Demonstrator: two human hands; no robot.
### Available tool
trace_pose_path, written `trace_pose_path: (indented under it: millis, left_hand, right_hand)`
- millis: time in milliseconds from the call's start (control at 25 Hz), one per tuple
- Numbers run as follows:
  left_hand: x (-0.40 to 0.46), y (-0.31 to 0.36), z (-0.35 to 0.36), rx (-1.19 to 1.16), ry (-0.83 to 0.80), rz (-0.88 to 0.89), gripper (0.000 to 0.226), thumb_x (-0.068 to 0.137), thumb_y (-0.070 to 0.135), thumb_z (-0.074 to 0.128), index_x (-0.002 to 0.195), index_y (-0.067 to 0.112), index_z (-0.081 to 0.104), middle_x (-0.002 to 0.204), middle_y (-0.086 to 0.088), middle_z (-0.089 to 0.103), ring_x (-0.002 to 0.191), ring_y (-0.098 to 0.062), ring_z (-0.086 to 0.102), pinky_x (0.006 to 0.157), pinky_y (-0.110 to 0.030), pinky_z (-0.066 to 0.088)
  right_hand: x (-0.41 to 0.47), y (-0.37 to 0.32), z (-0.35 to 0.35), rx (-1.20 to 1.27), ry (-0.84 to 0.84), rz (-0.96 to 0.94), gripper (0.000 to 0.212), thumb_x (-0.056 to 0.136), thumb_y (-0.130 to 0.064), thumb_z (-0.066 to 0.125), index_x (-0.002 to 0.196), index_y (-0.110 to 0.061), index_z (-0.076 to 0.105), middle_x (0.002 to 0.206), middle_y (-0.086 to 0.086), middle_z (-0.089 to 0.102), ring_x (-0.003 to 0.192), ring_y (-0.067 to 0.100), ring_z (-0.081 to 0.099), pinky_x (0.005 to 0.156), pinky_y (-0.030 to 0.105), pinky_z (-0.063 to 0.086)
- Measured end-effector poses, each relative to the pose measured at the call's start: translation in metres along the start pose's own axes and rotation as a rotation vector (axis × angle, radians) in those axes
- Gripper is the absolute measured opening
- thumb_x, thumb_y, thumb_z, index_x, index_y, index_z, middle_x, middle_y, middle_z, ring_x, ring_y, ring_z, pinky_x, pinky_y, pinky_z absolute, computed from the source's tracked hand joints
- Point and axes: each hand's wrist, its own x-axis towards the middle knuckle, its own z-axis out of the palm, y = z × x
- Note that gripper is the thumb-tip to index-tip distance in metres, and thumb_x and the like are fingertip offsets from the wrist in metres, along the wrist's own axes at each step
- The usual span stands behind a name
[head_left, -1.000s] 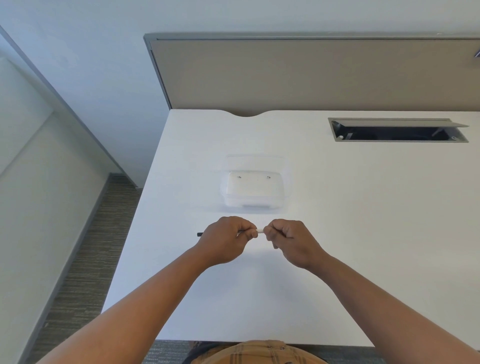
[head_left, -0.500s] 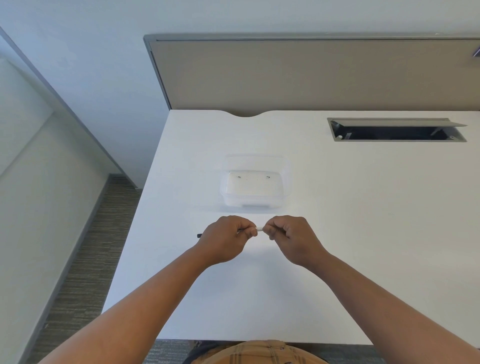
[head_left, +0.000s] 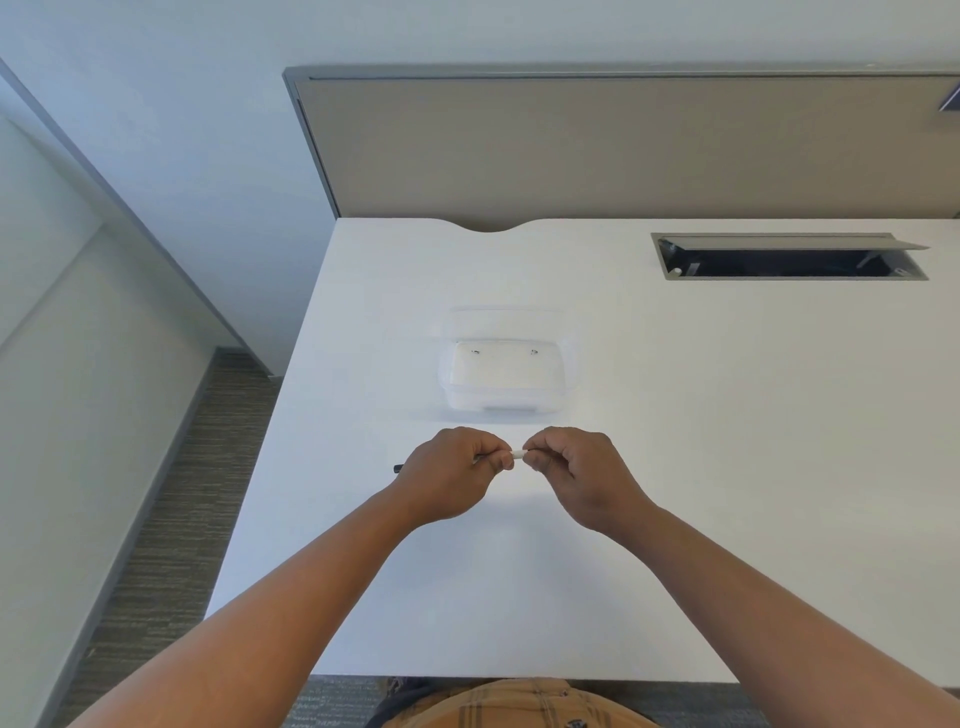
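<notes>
A thin pen (head_left: 518, 454) lies level between both hands above the white desk (head_left: 675, 467). Its white middle shows in the gap between them, and a black end pokes out to the left of my left hand. My left hand (head_left: 454, 470) grips the pen's left part with curled fingers. My right hand (head_left: 574, 467) pinches the right end, which its fingers hide. A clear plastic box (head_left: 506, 371) with its lid tipped back sits just beyond the hands.
An open cable hatch (head_left: 789, 257) is set into the desk at the back right. A beige partition (head_left: 623, 150) runs along the rear edge. The desk's left edge drops to grey carpet (head_left: 171, 519) beside a white wall.
Both hands have drifted slightly away from me toward the box, still holding the pen. The grips look the same.
</notes>
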Motion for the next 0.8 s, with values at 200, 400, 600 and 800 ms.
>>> trace_pose_path:
  millis: [200, 400, 600, 800]
  left_hand:
    - [0.000, 0.004, 0.002, 0.089, 0.022, 0.102, 0.020, 0.098, 0.041, 0.054, 0.083, 0.037, 0.066, 0.077, 0.016, 0.062, 0.076, -0.007, 0.057, 0.060, -0.030, 0.041]
    - [0.005, 0.007, -0.001, 0.012, 0.003, 0.036, 0.021, 0.098, 0.042, 0.054, 0.088, 0.036, 0.072, 0.088, 0.015, 0.069, 0.084, -0.016, 0.063, 0.073, -0.034, 0.051]
    - [0.006, 0.009, -0.002, 0.015, -0.007, 0.047, 0.022, 0.098, 0.042, 0.054, 0.084, 0.036, 0.071, 0.085, 0.007, 0.069, 0.071, -0.018, 0.059, 0.065, -0.031, 0.047]
    - [0.003, 0.011, -0.001, 0.225, 0.001, 0.192, 0.034, 0.099, 0.044, 0.045, 0.085, 0.019, 0.064, 0.079, 0.001, 0.063, 0.076, -0.022, 0.058, 0.067, -0.037, 0.049]
  right_hand:
    - [-0.001, -0.005, 0.000, 0.217, -0.059, 0.268, 0.045, 0.103, -0.044, 0.047, 0.067, -0.022, 0.063, 0.052, -0.008, 0.055, 0.048, 0.008, 0.043, 0.051, 0.025, 0.037]
    - [-0.003, 0.000, -0.002, 0.206, -0.019, 0.129, 0.014, 0.097, -0.035, 0.060, 0.089, -0.028, 0.068, 0.067, -0.015, 0.060, 0.056, 0.003, 0.045, 0.055, 0.014, 0.039]
    - [-0.004, 0.008, -0.005, -0.002, -0.019, 0.003, 0.015, 0.099, -0.030, 0.054, 0.086, -0.028, 0.061, 0.069, -0.007, 0.060, 0.060, 0.009, 0.044, 0.058, 0.026, 0.038]
    - [-0.005, -0.001, -0.007, 0.429, -0.232, 0.337, 0.040, 0.097, -0.043, 0.049, 0.061, -0.025, 0.048, 0.052, -0.006, 0.043, 0.049, 0.013, 0.033, 0.051, 0.023, 0.030]
